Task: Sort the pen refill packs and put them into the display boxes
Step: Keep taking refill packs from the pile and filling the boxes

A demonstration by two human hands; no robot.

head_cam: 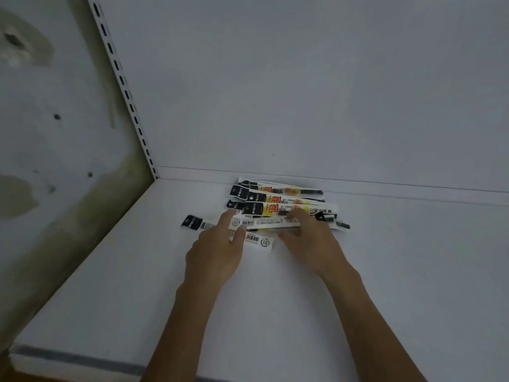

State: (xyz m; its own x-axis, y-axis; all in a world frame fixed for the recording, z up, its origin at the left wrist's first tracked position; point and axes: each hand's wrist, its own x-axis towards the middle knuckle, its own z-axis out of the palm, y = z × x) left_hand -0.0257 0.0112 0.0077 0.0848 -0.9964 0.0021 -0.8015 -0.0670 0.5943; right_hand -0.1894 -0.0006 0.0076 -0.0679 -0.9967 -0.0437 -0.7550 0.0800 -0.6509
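The pen refill packs (278,201) lie in a loose heap at the back of the white shelf (110,285), close to the rear wall. They are long and narrow, with black header tabs and yellow-and-red printed fronts. Both hands meet at one white pack (264,222), turned barcode side up. The left hand (217,249) grips its left end and the right hand (305,238) pinches its right end. Another barcoded pack (259,241) lies just beneath.
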